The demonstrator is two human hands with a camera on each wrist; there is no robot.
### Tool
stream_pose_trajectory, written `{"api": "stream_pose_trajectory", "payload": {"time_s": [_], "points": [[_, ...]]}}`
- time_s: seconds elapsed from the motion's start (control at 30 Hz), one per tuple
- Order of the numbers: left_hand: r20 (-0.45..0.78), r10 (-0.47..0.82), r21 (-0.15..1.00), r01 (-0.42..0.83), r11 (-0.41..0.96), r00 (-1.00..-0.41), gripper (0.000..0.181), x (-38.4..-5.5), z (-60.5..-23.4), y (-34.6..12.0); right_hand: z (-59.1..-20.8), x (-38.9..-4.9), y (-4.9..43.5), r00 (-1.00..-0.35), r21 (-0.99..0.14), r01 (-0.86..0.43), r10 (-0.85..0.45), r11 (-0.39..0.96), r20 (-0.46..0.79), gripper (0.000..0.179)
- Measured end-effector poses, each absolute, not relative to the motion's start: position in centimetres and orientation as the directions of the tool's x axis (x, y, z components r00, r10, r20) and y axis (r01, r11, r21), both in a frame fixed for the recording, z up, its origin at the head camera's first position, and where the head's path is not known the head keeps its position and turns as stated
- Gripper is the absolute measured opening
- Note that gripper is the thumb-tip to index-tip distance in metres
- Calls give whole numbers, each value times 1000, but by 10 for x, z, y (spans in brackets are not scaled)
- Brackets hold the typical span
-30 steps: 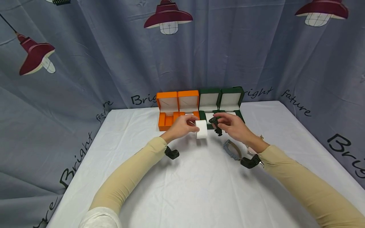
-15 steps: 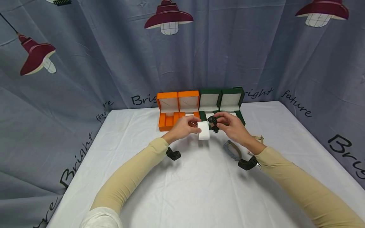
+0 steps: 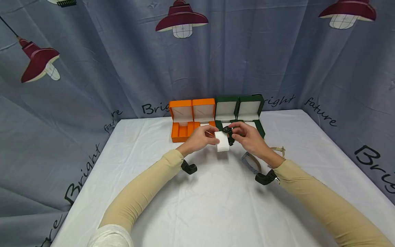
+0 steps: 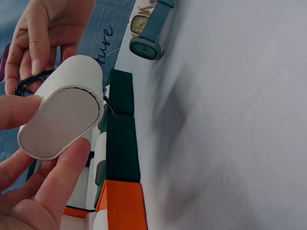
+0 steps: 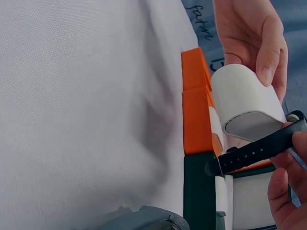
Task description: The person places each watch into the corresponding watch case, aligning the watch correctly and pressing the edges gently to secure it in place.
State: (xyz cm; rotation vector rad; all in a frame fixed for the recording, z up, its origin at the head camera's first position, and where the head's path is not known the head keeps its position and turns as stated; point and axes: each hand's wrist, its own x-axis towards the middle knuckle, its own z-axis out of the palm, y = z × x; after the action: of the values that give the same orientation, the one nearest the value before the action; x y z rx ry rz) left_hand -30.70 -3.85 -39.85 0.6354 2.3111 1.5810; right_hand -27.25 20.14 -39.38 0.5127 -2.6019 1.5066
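- Since the earliest head frame, the right hand (image 3: 249, 137) has brought the black watch (image 3: 230, 138) leftward to the white cushion (image 3: 223, 142); the left hand (image 3: 199, 138) and the cushion have shifted slightly right.
- The left fingers and thumb pinch the cushion, held up in front of the boxes; in the left wrist view its flat, rounded end faces the camera.
- The right fingers pinch the watch at the cushion's right end. In the right wrist view its holed strap slants past the near end of the cushion; whether the two touch, I cannot tell.
- Behind the hands, two orange boxes (image 3: 178, 138) and two green boxes (image 3: 260, 129) stand side by side with lids raised, orange on the left of the head view and green on the right.
- White padding shows inside the green boxes and in the right-hand orange one.
- A grey-blue watch (image 4: 145, 47) lies on the white-covered worktop (image 3: 197, 209), near the right forearm; a gold watch (image 4: 139, 24) is just beside it.
- Tan sleeves (image 3: 145, 185) cover both forearms, with a black device (image 3: 189, 168) at each wrist.
- A grey-blue curtain (image 3: 132, 65) printed with red lamps (image 3: 182, 20) and black lettering hangs behind.
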Motion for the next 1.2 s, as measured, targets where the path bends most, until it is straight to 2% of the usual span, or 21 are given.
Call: {"api": "stream_pose_trajectory", "payload": {"time_s": [0.2,0.37,0.6,0.8,1.2], "points": [[21,507,950,175,259,-861,57,-308,-398,-37,-393,-271,201,-932,-804,-352,-260,479,254,33],[29,512,956,173,235,-858,56,-307,-399,-37,-390,-271,196,-931,-800,-350,-273,488,241,34],[-13,535,961,137,240,-845,59,-309,-403,-36,-367,-251,183,-936,-800,-329,-285,502,206,38],[-71,535,971,64,231,-842,60,-309,-402,-36,-391,-270,191,-939,-808,-326,-264,491,218,37],[-119,531,984,-29,175,-839,61,-311,-405,-37,-392,-267,189,-946,-817,-307,-253,488,204,35]]}}
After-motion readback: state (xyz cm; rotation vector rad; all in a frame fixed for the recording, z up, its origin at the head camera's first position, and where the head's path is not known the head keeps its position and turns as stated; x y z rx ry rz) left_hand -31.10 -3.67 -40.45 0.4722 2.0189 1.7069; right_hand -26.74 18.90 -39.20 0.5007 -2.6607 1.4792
